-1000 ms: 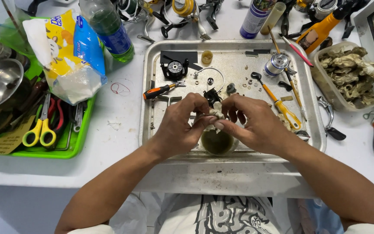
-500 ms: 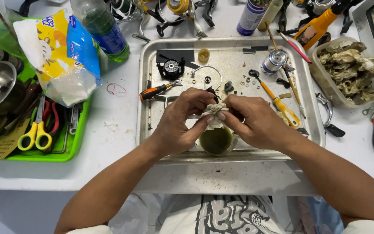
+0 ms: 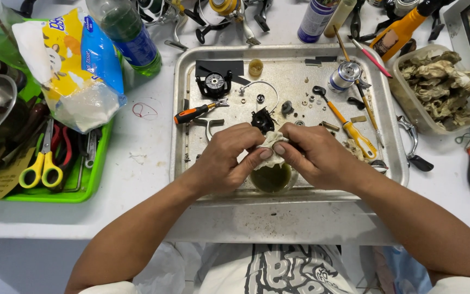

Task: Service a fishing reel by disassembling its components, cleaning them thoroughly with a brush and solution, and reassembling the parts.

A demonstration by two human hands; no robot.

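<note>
My left hand (image 3: pixel 227 155) and my right hand (image 3: pixel 314 155) meet over the front of a metal tray (image 3: pixel 189 81), both pinching a crumpled, stained white rag (image 3: pixel 270 148). Whatever is wrapped in the rag is hidden. Just below the hands sits a small cup of dark green liquid (image 3: pixel 271 178). A black reel part (image 3: pixel 263 119) lies right behind my fingers. Small screws, washers and a wire bail are scattered on the tray further back.
On the tray lie an orange-handled screwdriver (image 3: pixel 191 114), a yellow-handled tool (image 3: pixel 349 128), a black reel body (image 3: pixel 214 83) and a silver spool (image 3: pixel 345 75). A green bin (image 3: pixel 91 188) holds yellow scissors (image 3: pixel 40 166). A tissue pack (image 3: pixel 74 71), green bottle (image 3: pixel 129 35) and rag-filled tub (image 3: pixel 441 87) stand around.
Both hands have kept working the rag between the fingers over the cup, shifting only slightly. Nothing else on the tray has moved.
</note>
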